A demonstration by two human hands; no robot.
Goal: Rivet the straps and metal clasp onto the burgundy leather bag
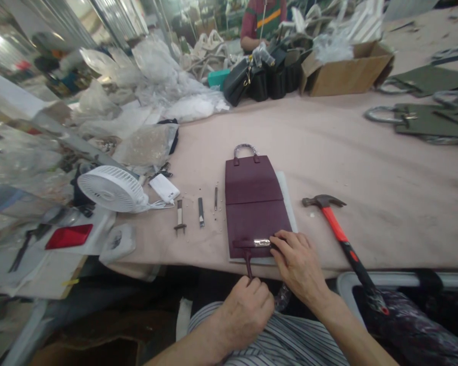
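Observation:
A dark purple leather handbag lies flat at the table's front edge, its wrapped upper handle pointing away from me. Across its lower part runs a strap with a shiny metal clasp. My left hand is closed round the near handle, below the table edge. With bent fingers, my right hand grips the strap's right end beside the clasp; its fingertips partly hide that end. A pale sheet shows under the bag.
A claw hammer lies to the right, its grip over the edge. Small metal tools, a white fan and a red phone-like object are left. Black bags, a cardboard box and another person are behind; green bags lie right.

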